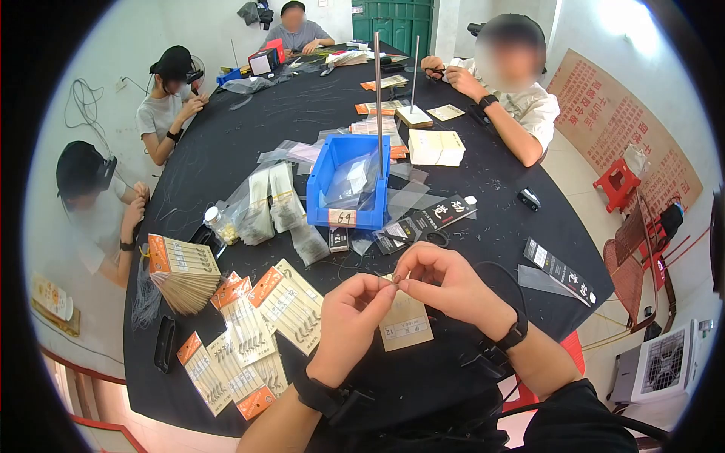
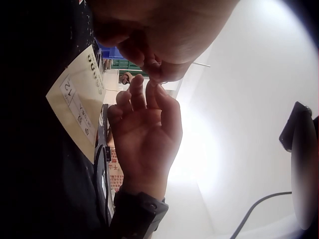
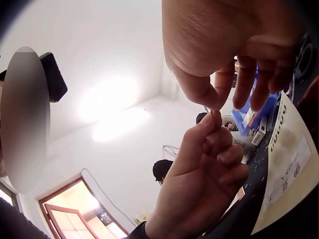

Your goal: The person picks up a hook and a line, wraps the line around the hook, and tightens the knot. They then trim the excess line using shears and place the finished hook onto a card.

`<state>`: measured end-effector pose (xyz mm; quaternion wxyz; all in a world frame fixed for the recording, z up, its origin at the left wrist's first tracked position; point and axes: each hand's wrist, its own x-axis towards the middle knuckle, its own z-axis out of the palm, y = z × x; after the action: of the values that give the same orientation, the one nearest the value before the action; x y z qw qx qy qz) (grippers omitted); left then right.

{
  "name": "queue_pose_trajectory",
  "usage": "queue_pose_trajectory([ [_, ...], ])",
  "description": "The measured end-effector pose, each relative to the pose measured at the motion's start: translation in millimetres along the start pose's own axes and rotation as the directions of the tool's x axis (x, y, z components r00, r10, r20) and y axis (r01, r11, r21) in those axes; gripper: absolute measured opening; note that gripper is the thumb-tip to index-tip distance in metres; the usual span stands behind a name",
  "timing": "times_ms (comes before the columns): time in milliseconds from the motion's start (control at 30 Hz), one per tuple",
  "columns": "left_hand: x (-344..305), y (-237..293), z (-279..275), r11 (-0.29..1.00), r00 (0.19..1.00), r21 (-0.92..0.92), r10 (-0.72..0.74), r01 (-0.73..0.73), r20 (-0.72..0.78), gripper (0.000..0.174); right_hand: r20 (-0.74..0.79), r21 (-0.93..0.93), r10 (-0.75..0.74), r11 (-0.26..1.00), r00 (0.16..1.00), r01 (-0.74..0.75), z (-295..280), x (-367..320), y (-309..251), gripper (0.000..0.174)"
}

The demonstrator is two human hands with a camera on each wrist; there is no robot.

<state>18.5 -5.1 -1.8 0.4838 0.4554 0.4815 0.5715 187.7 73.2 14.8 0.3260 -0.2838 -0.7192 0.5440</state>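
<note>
My left hand (image 1: 349, 321) and right hand (image 1: 447, 281) meet fingertip to fingertip above the table. Between them they pinch a small, thin dark piece (image 1: 389, 278), mostly hidden by the fingers; I cannot tell its kind. In the right wrist view, thumb and index tips of the left hand (image 3: 187, 179) come up against those of the right hand (image 3: 224, 45). Below the hands lies a cream card (image 1: 408, 326) with a white label marked 12. Both wrist views show dark hooks (image 2: 93, 67) in a row along this card (image 3: 286, 169).
Cards of hooks (image 1: 291, 306) lie left, beside a thick card stack (image 1: 185, 272). Ahead stands a blue bin (image 1: 321, 181) with plastic bags, near an upright metal rod (image 1: 378, 98). Scissors (image 1: 434, 236) and black packets (image 1: 559, 272) lie right. Several people sit around the table.
</note>
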Motion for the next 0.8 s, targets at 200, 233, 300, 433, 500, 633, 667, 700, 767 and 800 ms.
queue_pose_trajectory([
  [200, 0.5, -2.3, -1.0, 1.000, 1.000, -0.022, -0.003, 0.003, 0.008, 0.013, -0.003, 0.009, 0.008, 1.000, 1.000, -0.008, 0.0, 0.1, 0.5, 0.011],
  [233, 0.5, -2.5, -1.0, 1.000, 1.000, -0.025, -0.003, 0.003, 0.008, 0.013, -0.006, -0.017, 0.001, 1.000, 1.000, -0.001, -0.4, 0.2, -0.5, 0.011],
  [300, 0.2, -1.7, -0.8, 1.000, 1.000, -0.014, 0.000, 0.000, 0.005, 0.012, -0.012, -0.046, -0.009, 0.999, 1.000, 0.009, -0.3, 0.2, -1.1, 0.011],
  [433, 0.3, -1.7, -1.1, 1.000, 1.000, 0.001, 0.003, -0.003, 0.005, 0.012, -0.032, -0.074, -0.022, 0.997, 0.999, 0.019, -0.5, -0.2, -1.0, 0.012],
  [500, 0.4, -2.6, -1.3, 1.000, 1.000, -0.005, 0.006, -0.006, 0.004, 0.012, -0.039, -0.084, -0.025, 0.996, 0.999, 0.021, -0.8, -0.3, -1.6, 0.012],
  [633, -0.2, -0.6, -0.7, 1.000, 1.000, 0.014, 0.003, -0.003, -0.001, 0.012, -0.050, -0.104, -0.039, 0.994, 0.998, 0.034, -1.2, -0.7, -4.2, 0.011],
  [667, -0.1, -0.7, -0.7, 1.000, 1.000, 0.015, 0.002, -0.002, -0.002, 0.012, -0.054, -0.111, -0.047, 0.993, 0.997, 0.041, -1.1, -0.8, -4.5, 0.011],
  [700, 0.1, -0.8, -0.8, 1.000, 1.000, 0.017, 0.002, -0.002, -0.002, 0.012, -0.055, -0.115, -0.051, 0.992, 0.997, 0.045, -1.2, -0.8, -4.2, 0.010],
  [767, 0.4, -1.6, -0.8, 1.000, 1.000, 0.022, 0.000, 0.000, -0.003, 0.012, -0.057, -0.124, -0.060, 0.991, 0.997, 0.053, -1.7, -0.8, -3.0, 0.010],
  [800, 0.2, -2.1, -0.8, 1.000, 1.000, 0.026, -0.001, 0.001, -0.004, 0.012, -0.063, -0.130, -0.070, 0.990, 0.996, 0.061, -1.3, -0.9, -3.7, 0.010],
])
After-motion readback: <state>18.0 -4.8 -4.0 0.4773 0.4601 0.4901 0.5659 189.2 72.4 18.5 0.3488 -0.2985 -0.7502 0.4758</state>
